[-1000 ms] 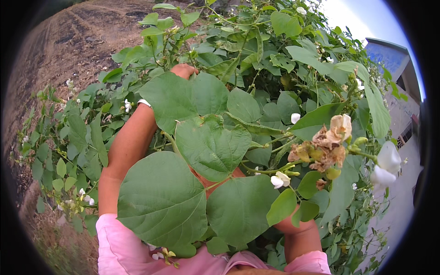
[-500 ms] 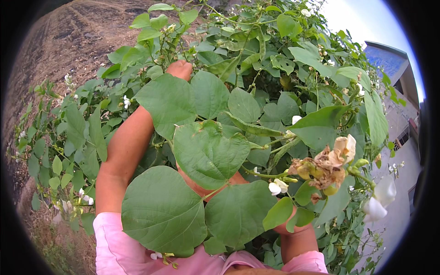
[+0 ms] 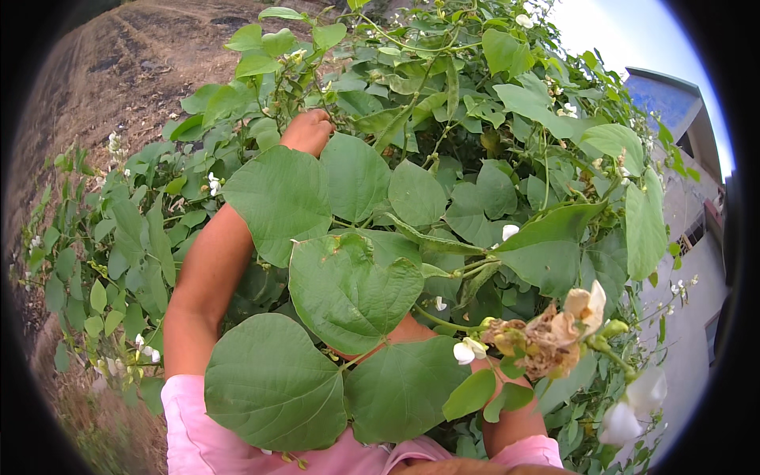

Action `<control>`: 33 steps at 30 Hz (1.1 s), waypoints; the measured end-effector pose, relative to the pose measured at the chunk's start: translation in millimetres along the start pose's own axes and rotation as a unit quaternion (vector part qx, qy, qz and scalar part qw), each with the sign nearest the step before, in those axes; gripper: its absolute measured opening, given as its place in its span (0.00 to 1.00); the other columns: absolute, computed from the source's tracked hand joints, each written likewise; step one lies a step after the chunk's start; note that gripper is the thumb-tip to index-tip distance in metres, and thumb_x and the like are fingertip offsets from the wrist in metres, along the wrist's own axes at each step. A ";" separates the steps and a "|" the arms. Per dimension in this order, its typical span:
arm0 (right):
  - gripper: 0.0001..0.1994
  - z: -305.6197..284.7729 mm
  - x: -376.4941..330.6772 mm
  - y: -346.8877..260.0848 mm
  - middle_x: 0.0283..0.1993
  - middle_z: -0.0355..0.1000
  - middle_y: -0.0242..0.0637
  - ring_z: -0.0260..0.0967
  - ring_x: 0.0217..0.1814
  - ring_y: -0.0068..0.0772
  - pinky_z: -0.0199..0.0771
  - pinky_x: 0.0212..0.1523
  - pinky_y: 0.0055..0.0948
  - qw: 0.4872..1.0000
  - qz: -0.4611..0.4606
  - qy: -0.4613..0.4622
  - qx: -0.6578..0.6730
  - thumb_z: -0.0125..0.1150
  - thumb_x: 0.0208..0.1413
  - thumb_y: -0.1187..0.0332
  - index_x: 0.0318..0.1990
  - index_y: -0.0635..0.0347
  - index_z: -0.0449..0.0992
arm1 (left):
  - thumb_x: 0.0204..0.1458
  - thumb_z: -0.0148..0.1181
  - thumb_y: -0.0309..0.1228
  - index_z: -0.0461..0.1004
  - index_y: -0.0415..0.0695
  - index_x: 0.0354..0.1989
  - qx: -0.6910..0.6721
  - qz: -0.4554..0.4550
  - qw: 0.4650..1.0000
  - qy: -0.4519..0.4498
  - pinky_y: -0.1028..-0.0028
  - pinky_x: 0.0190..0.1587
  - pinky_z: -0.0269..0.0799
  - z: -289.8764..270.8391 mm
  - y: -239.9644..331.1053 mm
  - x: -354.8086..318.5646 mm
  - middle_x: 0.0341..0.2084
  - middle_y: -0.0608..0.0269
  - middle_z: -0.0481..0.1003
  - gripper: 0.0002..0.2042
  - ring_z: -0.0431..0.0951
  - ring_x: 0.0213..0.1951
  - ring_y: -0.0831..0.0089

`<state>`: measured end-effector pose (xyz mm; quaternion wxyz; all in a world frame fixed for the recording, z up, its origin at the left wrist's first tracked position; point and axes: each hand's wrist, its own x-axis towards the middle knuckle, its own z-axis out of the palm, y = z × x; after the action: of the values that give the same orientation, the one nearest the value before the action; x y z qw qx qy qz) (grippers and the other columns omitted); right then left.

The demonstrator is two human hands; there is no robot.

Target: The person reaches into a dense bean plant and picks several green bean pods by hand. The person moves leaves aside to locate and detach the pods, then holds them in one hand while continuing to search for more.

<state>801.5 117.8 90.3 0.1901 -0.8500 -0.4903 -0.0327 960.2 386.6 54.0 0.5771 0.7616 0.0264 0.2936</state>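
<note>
My left hand (image 3: 309,132) reaches far up into a bushy bean vine, its fingers curled closed by the thin stems. What they hold, if anything, is hidden. Broad green leaves (image 3: 277,198) hang just below it. My right forearm (image 3: 511,423) comes in from the lower right and passes behind large leaves (image 3: 408,388). Those leaves cover my right hand and its fingers. Flat green bean pods (image 3: 452,85) hang in the upper vine, to the right of my left hand.
A withered brown flower cluster (image 3: 546,340) and white blossoms (image 3: 471,350) hang close in front at the right. Brown bare soil (image 3: 158,59) stretches out at the upper left. Beyond the vine on the right stands a grey building (image 3: 689,317) with a blue part.
My left hand sits slightly lower and farther left in view. The near leaves have shifted a little down and left, as has the withered flower cluster.
</note>
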 end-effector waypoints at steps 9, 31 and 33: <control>0.12 -3.7 -7.1 -2.1 0.34 0.72 0.41 0.69 0.38 0.42 0.66 0.42 0.37 1.000 0.011 0.010 -0.005 0.50 0.57 0.65 0.45 0.61 0.68 | 0.45 0.50 0.34 0.75 0.37 0.31 -0.074 -0.042 0.994 0.062 0.68 0.30 0.66 1.7 8.8 -7.7 0.20 0.57 0.73 0.13 0.71 0.25 0.67; 0.11 -32.9 -36.0 8.0 0.33 0.71 0.42 0.68 0.37 0.44 0.66 0.40 0.38 0.998 0.055 0.027 -0.015 0.50 0.57 0.64 0.44 0.61 0.67 | 0.53 0.59 0.35 0.75 0.40 0.40 0.042 0.272 0.957 -0.094 0.75 0.37 0.67 1.3 101.9 -1.5 0.28 0.67 0.73 0.12 0.70 0.32 0.80; 0.11 -31.4 -34.5 9.0 0.33 0.71 0.42 0.68 0.37 0.45 0.66 0.40 0.39 0.998 0.053 0.025 -0.013 0.50 0.57 0.64 0.44 0.61 0.67 | 0.53 0.59 0.36 0.74 0.39 0.39 0.037 0.200 0.972 -0.118 0.74 0.38 0.67 -8.2 105.5 -6.8 0.28 0.66 0.74 0.12 0.70 0.33 0.79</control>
<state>795.4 74.4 108.4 0.1926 -0.8759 -0.4395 -0.0505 919.2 356.0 146.9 0.4770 0.8015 -0.1844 0.3099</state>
